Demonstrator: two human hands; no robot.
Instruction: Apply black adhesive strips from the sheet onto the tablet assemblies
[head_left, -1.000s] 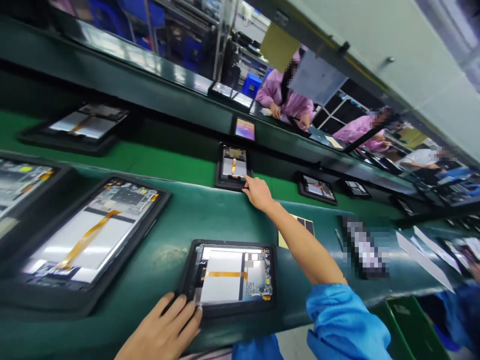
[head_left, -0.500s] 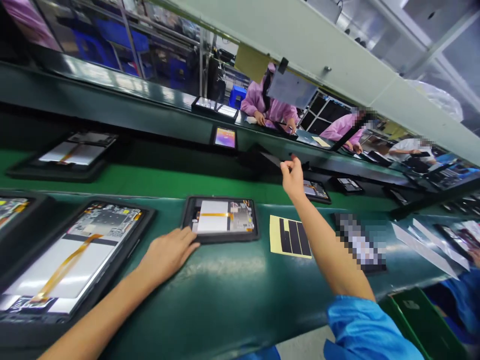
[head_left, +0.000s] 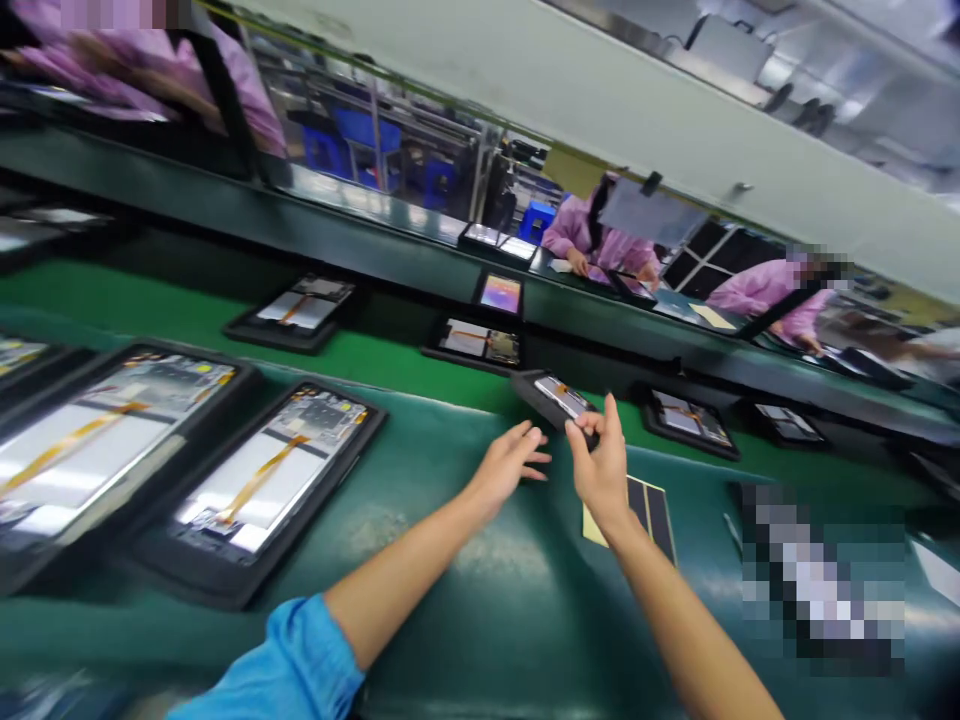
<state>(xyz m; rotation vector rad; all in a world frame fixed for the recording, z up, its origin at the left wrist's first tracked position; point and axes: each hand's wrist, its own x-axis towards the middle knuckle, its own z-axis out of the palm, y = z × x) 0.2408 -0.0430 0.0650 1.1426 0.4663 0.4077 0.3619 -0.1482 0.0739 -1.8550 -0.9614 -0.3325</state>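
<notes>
My right hand (head_left: 602,455) grips the near end of an opened tablet (head_left: 561,393) in a black tray, its fingers closed at the edge. The tablet is tilted above the front edge of the green belt, with its white battery and orange ribbon partly showing. Just left of it, my left hand (head_left: 511,465) is open with its fingers apart, holding nothing. Under my right wrist lies a yellow sheet (head_left: 595,527) with black strips. To the left on the bench, another opened tablet (head_left: 274,470) rests in its black tray, beside a larger-looking one (head_left: 97,430).
On the green belt (head_left: 405,375) lie several tablets, including one (head_left: 480,340) just behind my hands and one (head_left: 690,418) to the right. A lit-screen tablet (head_left: 501,293) stands beyond. A blurred-out item (head_left: 817,580) lies at right. Co-workers in pink (head_left: 604,235) sit across.
My left hand has left the bench tablet, which is gone from that spot. A tablet now lies on the belt where green showed. My right hand has drawn nearer with a tablet. The view swung left.
</notes>
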